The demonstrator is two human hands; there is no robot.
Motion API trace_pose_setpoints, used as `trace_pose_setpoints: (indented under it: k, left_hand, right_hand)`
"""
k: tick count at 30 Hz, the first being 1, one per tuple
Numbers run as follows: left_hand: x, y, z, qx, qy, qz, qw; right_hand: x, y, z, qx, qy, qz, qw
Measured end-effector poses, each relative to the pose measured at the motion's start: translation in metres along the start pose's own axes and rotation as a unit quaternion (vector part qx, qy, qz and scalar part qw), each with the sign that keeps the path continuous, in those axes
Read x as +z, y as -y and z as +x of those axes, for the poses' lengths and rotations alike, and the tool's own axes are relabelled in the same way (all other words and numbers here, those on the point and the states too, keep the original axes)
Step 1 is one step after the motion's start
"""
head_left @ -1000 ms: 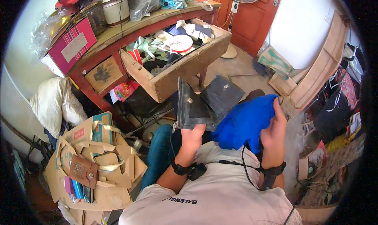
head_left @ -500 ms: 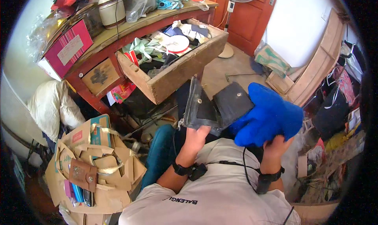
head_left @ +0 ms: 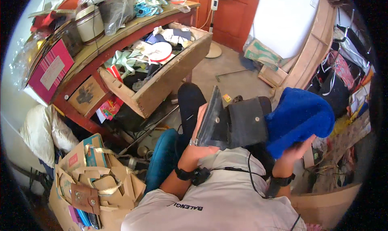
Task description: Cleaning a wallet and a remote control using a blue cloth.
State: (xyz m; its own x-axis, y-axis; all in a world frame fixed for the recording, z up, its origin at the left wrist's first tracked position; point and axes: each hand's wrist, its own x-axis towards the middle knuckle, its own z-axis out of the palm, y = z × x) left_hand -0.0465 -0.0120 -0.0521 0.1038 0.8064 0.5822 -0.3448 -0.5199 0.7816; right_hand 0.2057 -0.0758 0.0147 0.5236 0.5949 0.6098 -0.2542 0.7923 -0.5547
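A worn black wallet (head_left: 247,128) with a zipper along one edge and two metal snaps is spread open above my lap. My left hand (head_left: 202,151) is closed around its left side, fingers behind the zipper edge. To the right, my right hand (head_left: 298,149) grips a bright blue cloth (head_left: 302,115) that drapes over it and hides most of its fingers. The cloth's left edge meets or overlaps the wallet's right edge; I cannot tell whether they touch.
An open wooden drawer (head_left: 173,71) full of cloths and odds and ends juts from the red desk (head_left: 91,65). At lower left, flattened cardboard (head_left: 115,215) bears a brown snap wallet (head_left: 85,198) and small items. A teal cushioned seat (head_left: 159,160) is beside my left arm. Wooden planks (head_left: 309,49) lean far right.
The blue cloth and my right hand have moved right, away from the wallet's middle. The wallet is now opened flatter and turned more toward me. The whole view has shifted a little.
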Motion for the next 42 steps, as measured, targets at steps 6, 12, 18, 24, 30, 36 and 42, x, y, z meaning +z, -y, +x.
trace_pose_setpoints:
  k: [6,12,18,24,30,36,42]
  left_hand:
    - [0.007,-0.017,0.025,0.066,0.127,0.01,0.99]
    - [0.014,0.018,0.012,-0.002,0.216,-0.148,0.965]
    - [0.027,0.024,-0.005,-0.19,0.062,-0.486,0.851]
    - [0.027,0.02,0.015,-0.193,0.188,-0.577,0.771]
    - [0.043,0.029,0.017,-0.193,0.209,-0.459,0.842]
    - [0.036,0.004,0.023,-0.177,0.108,-0.472,0.857]
    - [0.053,-0.005,0.032,-0.184,0.094,-0.455,0.866]
  right_hand:
    - [0.025,0.023,0.011,0.084,0.368,-0.407,0.831]
    - [0.038,0.013,0.013,0.159,0.441,-0.309,0.827]
    - [0.033,0.013,0.0,0.285,0.316,-0.289,0.858]
    - [0.035,0.008,-0.001,0.392,0.075,-0.106,0.911]
    - [0.028,0.004,-0.003,0.472,0.092,-0.043,0.876]
    - [0.028,-0.006,-0.009,0.434,0.162,-0.209,0.862]
    - [0.033,-0.001,-0.003,0.157,0.34,-0.399,0.837]
